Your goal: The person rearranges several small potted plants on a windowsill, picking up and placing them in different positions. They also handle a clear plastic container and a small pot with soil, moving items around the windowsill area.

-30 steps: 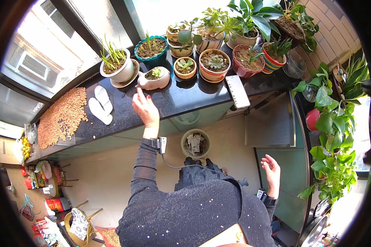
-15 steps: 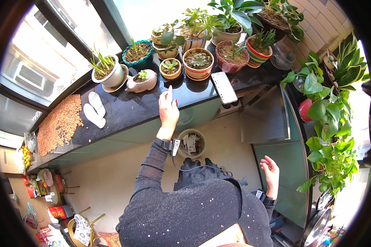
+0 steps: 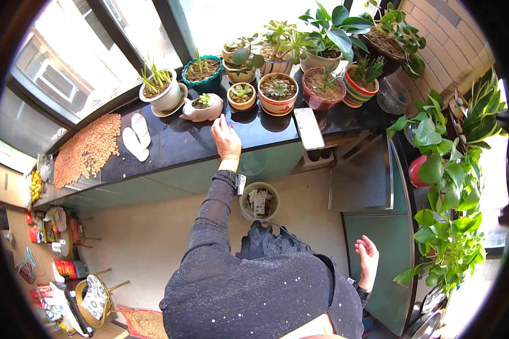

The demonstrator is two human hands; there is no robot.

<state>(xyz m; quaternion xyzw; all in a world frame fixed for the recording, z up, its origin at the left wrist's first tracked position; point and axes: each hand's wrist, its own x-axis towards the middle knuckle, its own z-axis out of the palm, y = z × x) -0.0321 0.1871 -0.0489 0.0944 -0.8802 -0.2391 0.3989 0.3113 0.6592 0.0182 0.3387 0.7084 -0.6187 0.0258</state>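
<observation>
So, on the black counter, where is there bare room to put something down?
The widest bare patch of the black counter lies between the white insoles and the pinkish planter, toward the front edge. A smaller one lies between the left hand and the phone. Pots crowd the back; a tan heap covers the left end.

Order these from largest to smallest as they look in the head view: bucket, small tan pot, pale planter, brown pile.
1. Brown pile
2. Bucket, lower down, so perhaps larger than it looks
3. Pale planter
4. Small tan pot
</observation>
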